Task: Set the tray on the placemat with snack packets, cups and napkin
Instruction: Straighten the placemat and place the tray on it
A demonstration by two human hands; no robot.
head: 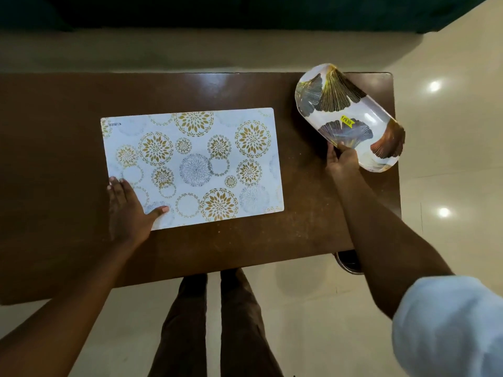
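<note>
Placemat (pixel 190 148): patterned, laid flat mid-tabletop (pixel 54 159); left hand (pixel 128 208) spread flat on its near-left corner.
Tray (pixel 353 110): oval, leaf-printed, empty, at the far-right corner, apart from the placemat; right hand (pixel 341 160) pinches its near rim.
Progress, judged: early. Tray not yet placed; packets, cups, napkin not in view.
Surroundings: brown wood tabletop, glossy pale floor (pixel 449 131).
</note>
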